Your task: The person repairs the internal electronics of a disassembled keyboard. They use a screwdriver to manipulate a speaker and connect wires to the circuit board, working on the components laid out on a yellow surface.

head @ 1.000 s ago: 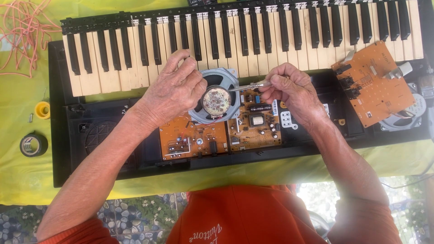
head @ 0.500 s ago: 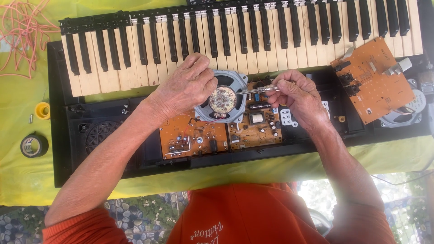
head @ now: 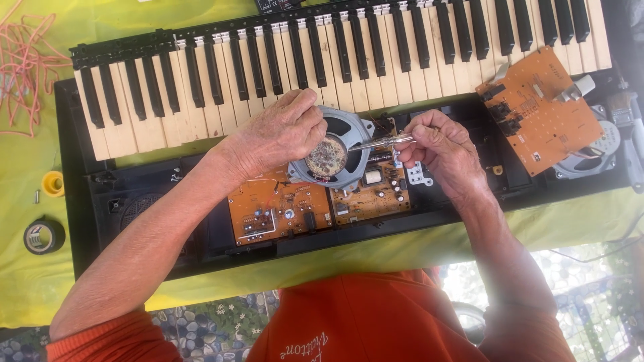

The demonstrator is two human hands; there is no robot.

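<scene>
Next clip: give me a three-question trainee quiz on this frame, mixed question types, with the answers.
1. True or false: the left hand rests on the round grey metal speaker.
2. What does the right hand hold? A) black tape roll B) thin metal-tipped tool C) yellow cap
3. Which part lies loose at the open black electronic keyboard's right end?

Key: 1 true. 2 B, the thin metal-tipped tool. 3 the flat orange circuit board.

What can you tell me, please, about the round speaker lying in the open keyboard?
The speaker is a round unit with a grey metal-looking frame and a rusty, speckled magnet at its centre, back side up. It rests over the orange circuit boards inside the black keyboard case, just below the keys. The left hand grips its upper left rim, while a slim metal tool held in the right hand reaches its right edge.
</scene>
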